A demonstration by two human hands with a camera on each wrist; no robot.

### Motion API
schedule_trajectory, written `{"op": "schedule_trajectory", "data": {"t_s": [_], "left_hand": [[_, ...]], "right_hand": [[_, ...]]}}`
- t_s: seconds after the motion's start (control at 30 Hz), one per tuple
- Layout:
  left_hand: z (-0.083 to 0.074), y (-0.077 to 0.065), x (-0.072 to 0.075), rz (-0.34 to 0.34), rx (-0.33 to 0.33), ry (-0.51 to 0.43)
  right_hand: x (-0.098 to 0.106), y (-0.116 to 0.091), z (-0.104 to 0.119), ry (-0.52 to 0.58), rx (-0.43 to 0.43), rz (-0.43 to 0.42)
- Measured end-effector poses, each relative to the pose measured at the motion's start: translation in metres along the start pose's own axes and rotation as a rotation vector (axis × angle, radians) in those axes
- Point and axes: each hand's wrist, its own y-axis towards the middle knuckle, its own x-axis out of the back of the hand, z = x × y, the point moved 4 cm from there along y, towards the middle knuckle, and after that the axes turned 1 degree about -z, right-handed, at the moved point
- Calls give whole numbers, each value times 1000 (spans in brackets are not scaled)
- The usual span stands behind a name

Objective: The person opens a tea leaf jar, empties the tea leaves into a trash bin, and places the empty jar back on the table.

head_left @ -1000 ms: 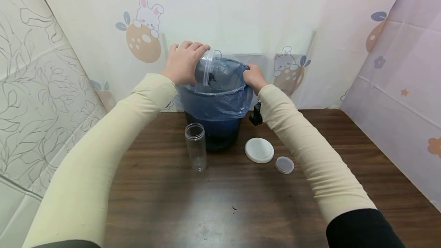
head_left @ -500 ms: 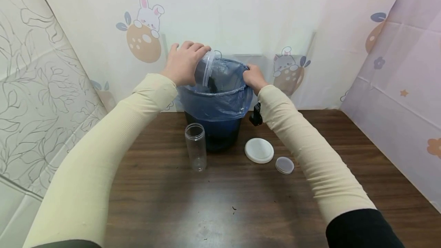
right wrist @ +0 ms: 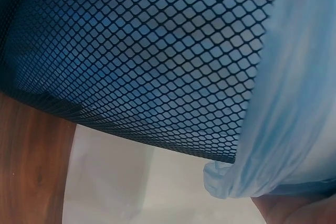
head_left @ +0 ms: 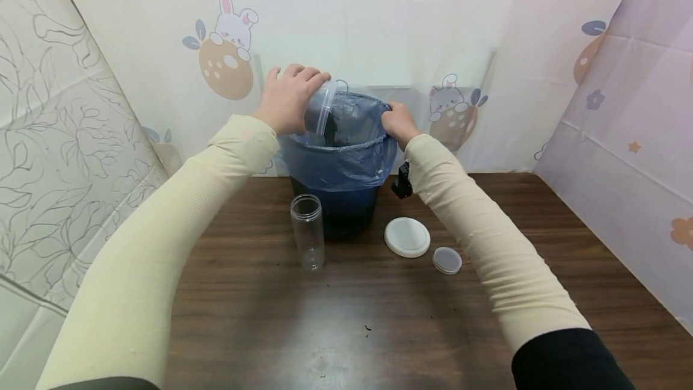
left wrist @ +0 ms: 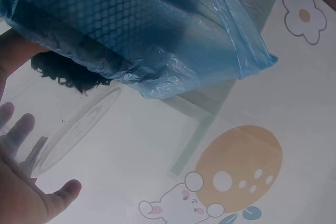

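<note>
My left hand (head_left: 284,100) grips a clear plastic jar (head_left: 319,107) tipped sideways, its mouth turned right over the bin. Dark shredded bits (head_left: 331,130) hang at that mouth; in the left wrist view a dark clump (left wrist: 68,72) lies along the jar's wall. The black mesh bin (right wrist: 157,66) is lined with a blue plastic bag (head_left: 341,167) folded over its rim. At the rim's right side my right hand (head_left: 400,122) grips the bag's edge; its fingertips are mostly hidden there.
An uncapped clear cylindrical jar (head_left: 308,233) stands upright in front of the bin. To its right lie a white round lid (head_left: 407,237) and a smaller translucent lid (head_left: 447,260). A few dark scraps (head_left: 367,327) dot the brown wooden table (head_left: 243,318). Printed cloth (head_left: 346,29) hangs behind.
More dark shreds have slid to the tipped jar's mouth and hang down into the bin. Both hands have kept nearly the same place.
</note>
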Motion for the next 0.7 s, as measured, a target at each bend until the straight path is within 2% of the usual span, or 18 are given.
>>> {"op": "schedule_trajectory", "data": {"t_s": [0.4, 0.7], "left_hand": [[1, 0, 1, 4, -10, 21], [0, 1, 1, -11, -49, 54]], "right_hand": [[0, 1, 0, -2, 3, 3], [0, 0, 0, -3, -6, 0]]}}
